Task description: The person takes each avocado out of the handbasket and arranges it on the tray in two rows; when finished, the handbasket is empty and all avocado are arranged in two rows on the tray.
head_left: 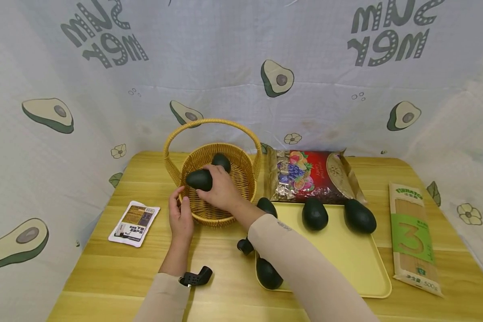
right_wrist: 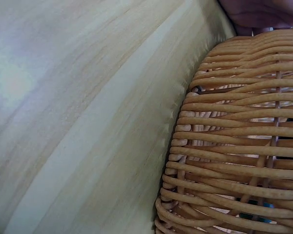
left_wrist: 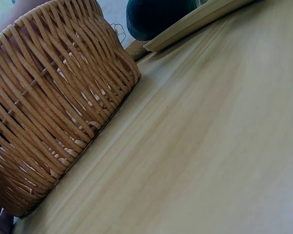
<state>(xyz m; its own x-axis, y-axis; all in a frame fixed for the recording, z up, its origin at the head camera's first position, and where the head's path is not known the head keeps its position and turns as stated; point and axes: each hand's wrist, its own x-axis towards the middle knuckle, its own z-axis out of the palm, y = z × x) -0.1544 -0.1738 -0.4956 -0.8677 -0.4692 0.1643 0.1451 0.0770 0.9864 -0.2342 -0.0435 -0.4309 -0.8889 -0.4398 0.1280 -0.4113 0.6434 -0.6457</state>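
My right hand (head_left: 214, 182) grips a dark green avocado (head_left: 197, 180) just above the near-left rim of a wicker basket (head_left: 247, 172). A second avocado (head_left: 222, 161) lies inside the basket at the back. At the basket's front-left edge my left hand (head_left: 180, 203) holds the rim, thumb over it and fingers outside. The left wrist view shows the basket wall (left_wrist: 49, 107) close up, with an avocado (left_wrist: 154, 17) on the tray edge (left_wrist: 200, 22) behind it. In the right wrist view only the basket weave (right_wrist: 234, 146) and tabletop appear.
A yellow tray (head_left: 346, 264) at the right holds several avocados (head_left: 315, 213). Behind it lies a candy bag (head_left: 310, 176). A pasta packet (head_left: 412, 230) lies at the far right, a small sachet (head_left: 134, 222) at the left. A cloth backdrop surrounds the wooden table (head_left: 116, 268).
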